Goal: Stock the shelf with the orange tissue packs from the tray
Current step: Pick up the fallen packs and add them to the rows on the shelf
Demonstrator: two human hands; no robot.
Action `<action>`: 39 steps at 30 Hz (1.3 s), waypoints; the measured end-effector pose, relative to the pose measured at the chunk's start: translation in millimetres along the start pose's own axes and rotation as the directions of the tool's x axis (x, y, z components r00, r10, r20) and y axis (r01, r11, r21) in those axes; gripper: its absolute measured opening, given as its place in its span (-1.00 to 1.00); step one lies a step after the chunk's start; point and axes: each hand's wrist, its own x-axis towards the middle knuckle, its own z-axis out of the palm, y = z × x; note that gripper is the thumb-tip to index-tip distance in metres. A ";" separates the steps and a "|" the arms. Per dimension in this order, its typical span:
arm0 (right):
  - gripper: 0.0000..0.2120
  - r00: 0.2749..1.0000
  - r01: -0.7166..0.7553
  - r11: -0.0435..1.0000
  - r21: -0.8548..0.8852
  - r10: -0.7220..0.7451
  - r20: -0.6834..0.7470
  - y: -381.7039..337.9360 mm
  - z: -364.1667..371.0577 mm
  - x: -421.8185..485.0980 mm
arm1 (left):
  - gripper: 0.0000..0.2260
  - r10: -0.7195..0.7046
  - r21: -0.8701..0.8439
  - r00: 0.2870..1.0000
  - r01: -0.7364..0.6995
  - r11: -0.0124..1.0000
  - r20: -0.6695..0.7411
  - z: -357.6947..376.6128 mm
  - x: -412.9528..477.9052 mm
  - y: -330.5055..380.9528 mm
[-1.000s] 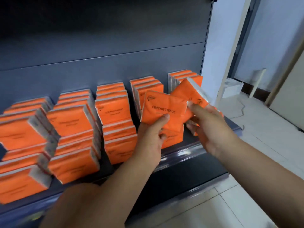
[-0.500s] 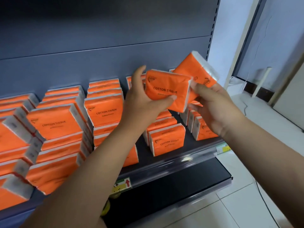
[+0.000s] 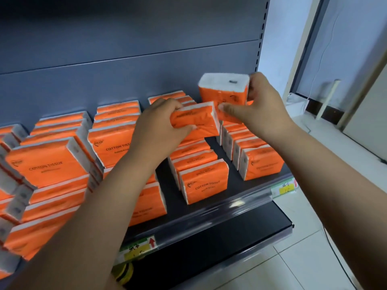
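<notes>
My left hand [image 3: 159,124] grips one orange tissue pack [image 3: 196,122], tilted, just above the middle row of packs on the dark shelf [image 3: 236,201]. My right hand [image 3: 257,107] holds a second orange tissue pack [image 3: 224,91] higher up, its white end facing up, above the rightmost row of packs [image 3: 259,160]. The two held packs touch each other. Several rows of orange packs [image 3: 117,143] stand on the shelf from the left edge to the right. The tray is not in view.
A grey back panel [image 3: 134,49] rises behind the shelf. Price labels [image 3: 138,248] sit on the shelf's front rail. A lower dark shelf [image 3: 209,256] juts out below. Pale floor tiles [image 3: 303,258] and a doorway lie to the right.
Both hands went up from the shelf front and then back toward the rows. The left pack has tipped down over the middle row. The right pack has turned so its white end faces up.
</notes>
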 end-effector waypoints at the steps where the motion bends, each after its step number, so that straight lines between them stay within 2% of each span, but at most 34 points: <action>1: -0.51 1.000 0.018 0.997 -0.070 -0.018 0.001 2.0 -3.4 0.4 | -0.61 0.019 0.066 1.000 -0.018 0.998 -0.013 0.0 0.2 0.6; 5: -0.61 0.998 0.057 0.984 -0.170 -0.062 -0.022 9.5 -4.9 5.8 | -0.57 0.003 0.221 1.000 0.001 0.975 -0.017 -0.4 4.9 3.0; 12: -0.69 0.999 0.051 0.945 -0.324 -0.046 0.025 13.2 -6.5 11.7 | -0.54 -0.104 0.256 0.995 0.104 0.961 -0.016 23.3 2.9 -0.2; 17: -0.69 0.997 0.063 0.918 -0.392 -0.040 0.066 15.8 -14.8 17.7 | -0.56 -0.057 0.384 0.994 0.087 0.919 -0.089 24.4 1.3 0.7; 21: -0.64 0.988 0.106 0.912 -0.397 -0.050 0.148 19.3 -12.0 18.2 | -0.55 -0.023 0.424 0.994 0.067 0.903 -0.108 25.1 -0.7 0.1; 26: -0.60 0.984 0.140 0.906 -0.400 -0.080 0.161 19.4 -9.8 16.6 | -0.63 0.007 0.430 0.995 0.036 0.902 -0.099 28.4 -2.2 0.4; 34: -0.64 0.975 0.166 0.922 -0.350 -0.099 0.201 11.0 -13.2 15.0 | -0.60 -0.066 0.304 0.990 0.102 0.947 -0.127 35.7 -0.4 -4.8; 37: -0.52 0.977 0.148 0.928 -0.343 -0.083 0.198 9.8 -13.1 13.9 | -0.57 -0.058 0.358 0.990 0.100 0.928 -0.125 34.6 -3.0 0.5; 39: -0.44 0.980 0.117 0.941 -0.318 -0.058 0.190 8.9 -13.4 12.5 | -0.58 0.009 0.404 0.989 0.053 0.913 -0.150 33.8 -3.7 6.7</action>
